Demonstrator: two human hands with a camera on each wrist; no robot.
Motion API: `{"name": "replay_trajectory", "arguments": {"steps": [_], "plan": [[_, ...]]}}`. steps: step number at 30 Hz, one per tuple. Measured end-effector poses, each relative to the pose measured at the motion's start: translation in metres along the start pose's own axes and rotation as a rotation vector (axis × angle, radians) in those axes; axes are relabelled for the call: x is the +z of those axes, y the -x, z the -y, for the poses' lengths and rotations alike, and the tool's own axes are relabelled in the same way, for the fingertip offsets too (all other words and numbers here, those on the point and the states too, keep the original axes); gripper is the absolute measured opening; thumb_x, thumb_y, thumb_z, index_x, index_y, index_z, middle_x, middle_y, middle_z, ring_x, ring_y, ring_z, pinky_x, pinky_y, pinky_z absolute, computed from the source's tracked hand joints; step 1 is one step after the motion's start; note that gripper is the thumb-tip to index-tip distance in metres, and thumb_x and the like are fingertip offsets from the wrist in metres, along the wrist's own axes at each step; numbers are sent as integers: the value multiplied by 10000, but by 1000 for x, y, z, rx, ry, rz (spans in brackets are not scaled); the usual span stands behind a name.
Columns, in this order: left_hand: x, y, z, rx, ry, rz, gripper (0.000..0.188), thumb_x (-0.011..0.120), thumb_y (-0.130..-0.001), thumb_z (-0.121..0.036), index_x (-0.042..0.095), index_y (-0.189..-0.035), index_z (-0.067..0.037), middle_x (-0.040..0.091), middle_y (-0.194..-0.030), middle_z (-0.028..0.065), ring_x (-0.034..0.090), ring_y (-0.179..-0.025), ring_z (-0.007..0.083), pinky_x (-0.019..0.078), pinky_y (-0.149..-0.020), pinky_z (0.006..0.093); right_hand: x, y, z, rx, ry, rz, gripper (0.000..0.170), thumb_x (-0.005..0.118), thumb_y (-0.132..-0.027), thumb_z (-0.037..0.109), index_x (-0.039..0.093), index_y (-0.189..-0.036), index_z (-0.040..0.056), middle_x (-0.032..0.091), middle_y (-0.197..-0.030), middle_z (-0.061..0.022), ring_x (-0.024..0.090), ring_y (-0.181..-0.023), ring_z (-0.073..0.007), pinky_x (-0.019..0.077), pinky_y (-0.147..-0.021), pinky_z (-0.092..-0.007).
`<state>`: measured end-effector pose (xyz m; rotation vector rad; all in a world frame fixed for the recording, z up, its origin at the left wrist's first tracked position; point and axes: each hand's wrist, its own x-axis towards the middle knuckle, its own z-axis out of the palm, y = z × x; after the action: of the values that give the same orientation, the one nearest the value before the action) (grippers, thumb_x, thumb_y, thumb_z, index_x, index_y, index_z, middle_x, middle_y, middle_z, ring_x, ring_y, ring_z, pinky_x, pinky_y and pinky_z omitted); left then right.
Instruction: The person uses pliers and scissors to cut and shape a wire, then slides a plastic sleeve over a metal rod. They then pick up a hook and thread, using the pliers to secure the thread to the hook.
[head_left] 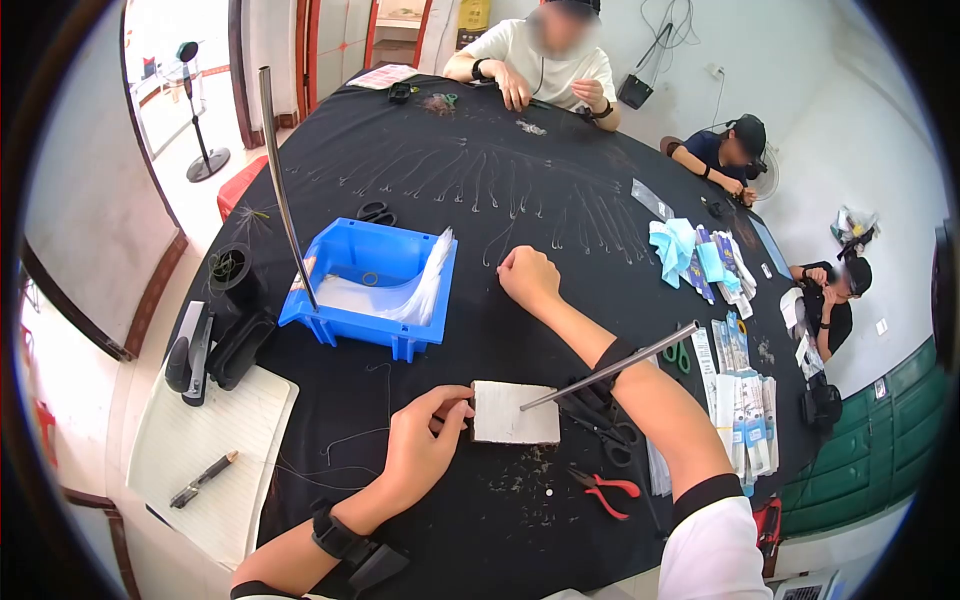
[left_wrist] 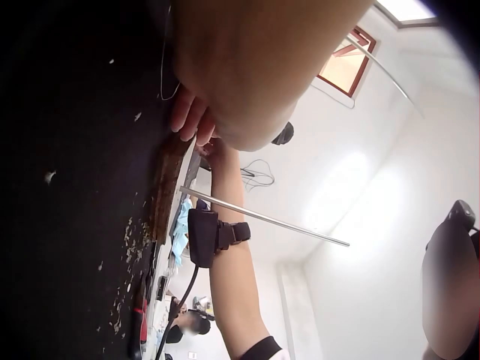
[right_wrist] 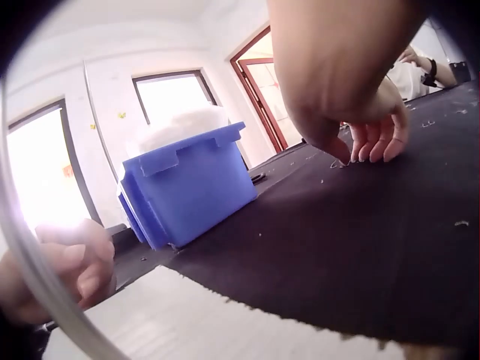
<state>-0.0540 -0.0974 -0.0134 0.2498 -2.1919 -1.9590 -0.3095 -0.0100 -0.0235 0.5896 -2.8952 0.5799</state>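
My right hand (head_left: 528,277) reaches over the black cloth, fingertips down. At its thumb tip in the right wrist view, a small fishing hook (right_wrist: 337,163) shows, pinched low over the cloth. Loosely curled, my left hand (head_left: 425,440) rests at the left edge of a white-topped block (head_left: 500,425), fingertips right at its side. Brown sides show on that block (left_wrist: 166,187) in the left wrist view. From its top rises a slanted metal rod (head_left: 620,365). Fine lines with hooks (head_left: 475,180) lie in a row beyond my right hand.
A blue bin (head_left: 345,325) holds clear strands, with a tall metal rod (head_left: 285,190) beside them. Red pliers (head_left: 610,490), black scissors (head_left: 610,435) and packets (head_left: 745,420) lie right. A stapler (head_left: 190,350) and notebook (head_left: 215,450) sit left. Several people sit around the table.
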Motion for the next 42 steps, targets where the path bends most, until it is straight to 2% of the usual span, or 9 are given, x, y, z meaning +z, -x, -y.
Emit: {"name": "replay_trajectory", "arguments": {"steps": [8,11,14,20,27,31,34,38,42], "plan": [[1,0,-1,-7,-4,11,179,522,-910,-55,614,-1052,4,651,-825,57,601,-722,94,487,-635,229,12,6,-6,-178,55,-191,36,581,-670,18,601,-647,-1,626,-684,-195,638,-694,-379,516,-609,-441],[1,0,0,-2,2,14,179,520,-911,-58,614,-1051,3,649,-820,58,601,-721,93,487,-635,229,9,0,-6,-196,144,-69,75,600,-742,76,646,-701,34,648,-729,-171,644,-727,-346,518,-669,-428],[0,0,1,7,6,11,178,520,-911,-58,614,-1049,4,647,-815,57,599,-718,92,486,-636,228,3,4,-8,-314,81,-103,28,573,-648,-18,593,-667,-18,619,-696,-220,633,-695,-391,518,-614,-442],[1,1,1,2,35,7,170,515,-904,-33,609,-1038,13,644,-794,61,598,-705,89,484,-633,221,-21,14,-15,-266,81,-32,39,568,-648,-44,590,-676,-26,621,-715,-244,632,-727,-409,518,-646,-449],[2,1,2,37,24,-25,159,530,-888,-13,616,-1020,7,655,-776,70,611,-683,94,470,-603,217,-75,48,-18,-352,-143,-8,35,554,-700,-19,586,-706,-5,629,-691,-180,638,-689,-353,509,-635,-414],[4,2,-4,154,-46,-73,137,557,-866,0,628,-982,6,657,-796,81,626,-699,121,484,-638,235,-120,82,-23,-393,-192,75,18,566,-748,15,566,-766,19,608,-633,-140,622,-628,-320,488,-604,-384],[7,4,-7,462,-197,-138,131,596,-825,23,633,-949,7,650,-804,107,638,-711,166,492,-655,262,-159,120,-18,-307,-206,178,49,561,-760,1,556,-803,23,611,-654,-125,624,-633,-294,481,-593,-353],[11,16,-28,698,-312,-12,175,640,-747,57,638,-916,11,644,-817,125,640,-729,253,498,-667,301,-178,158,-28,-340,-453,267,65,553,-775,-19,534,-819,25,614,-694,-115,626,-654,-258,478,-599,-330],[22,28,-59,721,-322,122,309,646,-730,53,614,-1035,12,630,-1023,152,623,-937,295,501,-802,345,-192,190,-26,-452,-401,324,104,565,-771,-10,523,-853,37,597,-730,-125,621,-710,-280,477,-629,-357]]}}
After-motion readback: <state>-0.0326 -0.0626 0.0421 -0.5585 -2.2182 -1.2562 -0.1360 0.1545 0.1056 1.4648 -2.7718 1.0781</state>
